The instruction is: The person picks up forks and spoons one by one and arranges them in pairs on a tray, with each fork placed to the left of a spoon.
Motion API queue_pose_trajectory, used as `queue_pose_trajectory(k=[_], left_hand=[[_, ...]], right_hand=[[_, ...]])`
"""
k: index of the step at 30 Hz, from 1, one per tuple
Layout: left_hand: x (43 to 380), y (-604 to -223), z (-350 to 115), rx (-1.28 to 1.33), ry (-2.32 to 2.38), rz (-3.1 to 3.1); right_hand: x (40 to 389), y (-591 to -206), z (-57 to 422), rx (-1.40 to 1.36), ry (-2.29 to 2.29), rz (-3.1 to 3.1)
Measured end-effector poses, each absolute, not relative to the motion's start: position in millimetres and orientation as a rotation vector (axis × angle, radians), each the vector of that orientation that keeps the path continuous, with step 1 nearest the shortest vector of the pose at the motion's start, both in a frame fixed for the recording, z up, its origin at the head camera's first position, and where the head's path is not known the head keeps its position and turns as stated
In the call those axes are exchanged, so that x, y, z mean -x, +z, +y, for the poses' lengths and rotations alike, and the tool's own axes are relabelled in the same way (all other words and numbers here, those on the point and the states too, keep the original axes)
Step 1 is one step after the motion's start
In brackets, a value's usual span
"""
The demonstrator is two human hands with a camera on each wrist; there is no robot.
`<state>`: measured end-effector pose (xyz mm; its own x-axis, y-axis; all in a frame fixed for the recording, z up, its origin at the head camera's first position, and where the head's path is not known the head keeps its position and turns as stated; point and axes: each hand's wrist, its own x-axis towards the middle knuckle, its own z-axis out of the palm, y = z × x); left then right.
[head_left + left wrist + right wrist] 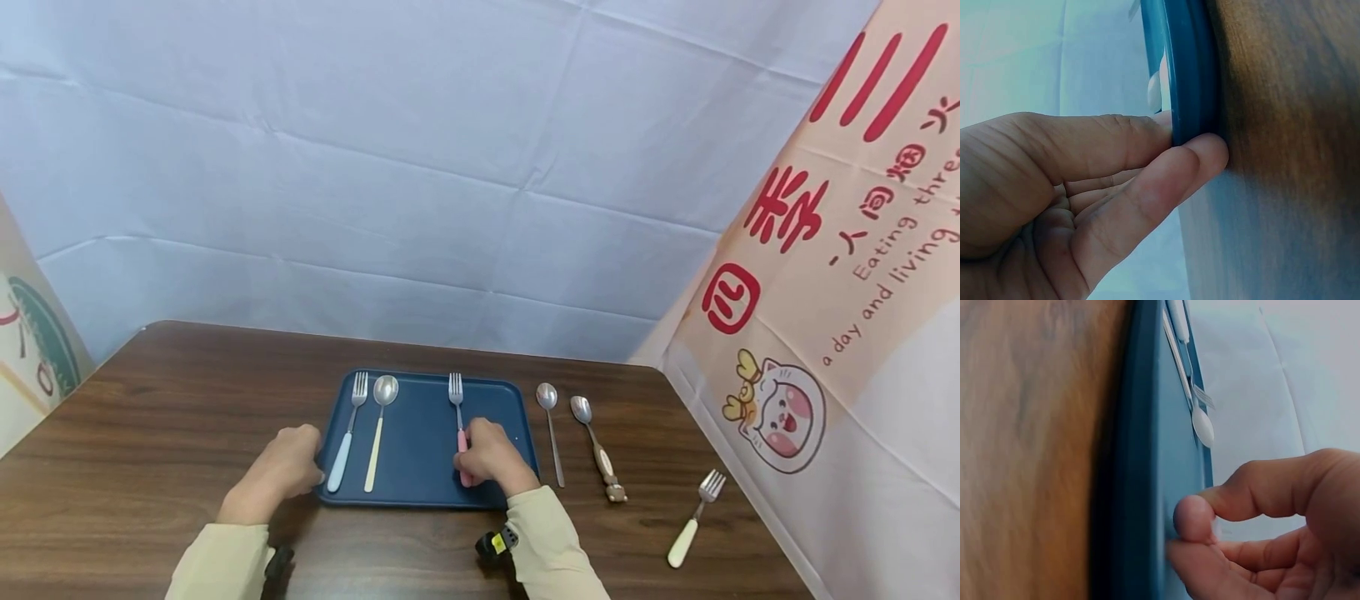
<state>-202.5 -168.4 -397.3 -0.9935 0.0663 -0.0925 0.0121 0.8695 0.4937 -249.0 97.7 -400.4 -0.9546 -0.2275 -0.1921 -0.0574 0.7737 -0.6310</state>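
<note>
A dark blue tray (420,467) lies on the wooden table. At its left edge my left hand (291,462) pinches the rim, thumb on the inner side and fingertips at the outer side in the left wrist view. My right hand (489,454) pinches the pink handle of a fork (462,433) over the tray's right half, tines pointing away. Whether this fork touches the tray is hidden. On the left half lie a fork with a light blue handle (341,461) and a spoon with a pale yellow handle (375,450), side by side, heads pointing away.
Right of the tray lie a plain metal spoon (553,429) and a spoon with a bear-shaped handle end (602,458). Farther right is a fork with a cream handle (682,543). A white cloth (360,167) hangs behind the table, and a printed cloth (840,275) hangs at the right.
</note>
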Motion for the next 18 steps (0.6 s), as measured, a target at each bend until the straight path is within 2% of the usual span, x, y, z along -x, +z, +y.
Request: queue_pose_trajectory(k=[18], left_hand=[[203, -397, -168, -0.049, 0.776, 2.919]], right_hand=[[240, -403, 66, 0.259, -0.982, 2.706]])
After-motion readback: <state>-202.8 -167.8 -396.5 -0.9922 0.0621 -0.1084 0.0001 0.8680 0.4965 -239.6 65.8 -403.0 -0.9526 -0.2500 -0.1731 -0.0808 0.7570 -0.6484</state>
